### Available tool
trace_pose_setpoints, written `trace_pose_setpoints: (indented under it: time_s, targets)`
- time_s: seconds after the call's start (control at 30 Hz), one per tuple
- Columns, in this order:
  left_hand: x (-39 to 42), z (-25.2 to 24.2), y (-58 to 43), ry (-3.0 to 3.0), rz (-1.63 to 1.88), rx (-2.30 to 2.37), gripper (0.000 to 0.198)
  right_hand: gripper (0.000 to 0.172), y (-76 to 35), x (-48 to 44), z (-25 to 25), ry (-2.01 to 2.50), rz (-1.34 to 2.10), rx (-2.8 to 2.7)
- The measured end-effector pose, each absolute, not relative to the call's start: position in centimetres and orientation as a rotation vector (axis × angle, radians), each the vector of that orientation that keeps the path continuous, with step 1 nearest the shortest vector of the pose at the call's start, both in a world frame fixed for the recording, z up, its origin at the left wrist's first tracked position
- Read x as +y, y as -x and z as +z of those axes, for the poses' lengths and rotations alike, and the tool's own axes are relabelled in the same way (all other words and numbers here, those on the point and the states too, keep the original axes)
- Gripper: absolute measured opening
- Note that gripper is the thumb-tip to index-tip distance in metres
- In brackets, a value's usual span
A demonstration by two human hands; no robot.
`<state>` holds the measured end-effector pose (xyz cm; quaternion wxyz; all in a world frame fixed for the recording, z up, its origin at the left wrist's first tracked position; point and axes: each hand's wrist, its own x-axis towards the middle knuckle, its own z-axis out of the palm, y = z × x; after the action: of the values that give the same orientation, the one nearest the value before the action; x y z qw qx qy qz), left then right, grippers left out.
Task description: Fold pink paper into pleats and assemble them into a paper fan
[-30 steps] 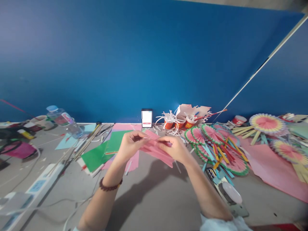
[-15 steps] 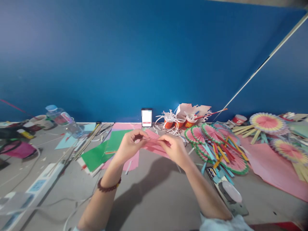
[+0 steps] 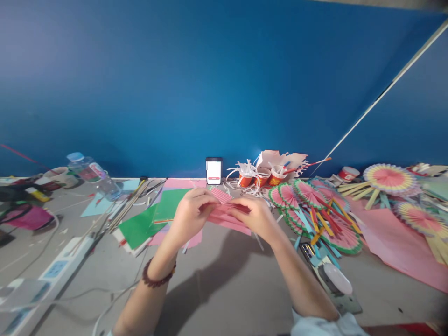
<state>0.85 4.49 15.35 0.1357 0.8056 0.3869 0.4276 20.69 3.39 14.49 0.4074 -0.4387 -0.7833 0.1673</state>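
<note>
Pinching a pink pleated paper (image 3: pixel 229 220) with both hands, just above the grey table (image 3: pixel 224 289).
I see my left hand (image 3: pixel 189 213) and right hand (image 3: pixel 257 218) with fingers clamped on its folds; green sheets (image 3: pixel 142 226) lie left, paper fans (image 3: pixel 315 205) right.

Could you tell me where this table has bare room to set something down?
The grey table is bare below the left hand and right hand, which hold pink paper, between the power strip and the paper fans. Crowded: green sheets and sticks at left, the fans and pink sheet at right.
</note>
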Motion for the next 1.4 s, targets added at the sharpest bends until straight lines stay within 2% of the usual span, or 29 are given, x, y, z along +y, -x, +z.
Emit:
trace_pose_setpoints:
  time_s: [0.4,0.63,0.8,0.93,1.2,1.4]
  targets:
    - [4.5,15.6,-0.6,-2.304,1.174,1.086,0.017,0.013,-20.6,3.4,13.9,1.137,0.415,-1.982]
    - [4.2,15.4,-1.0,-2.554,1.059,1.191,0.012,0.018,-20.2,3.6,13.4,1.144,0.333,-2.03]
    - [4.5,15.0,-1.1,-2.608,1.088,1.232,0.015,0.011,-20.3,3.4,14.0,1.136,0.448,-2.038]
    - [4.7,15.2,-0.7,-2.544,1.071,1.265,0.019,0.022,-21.0,3.2,14.7,1.161,0.548,-2.029]
    - [4.5,15.6,-0.6,-2.514,1.012,1.223,0.021,0.012,-21.2,3.3,14.5,1.177,0.673,-1.965]
    - [4.5,15.5,-0.6,-2.534,1.017,1.221,0.021,0.01,-20.9,3.6,14.7,1.229,0.781,-1.869]
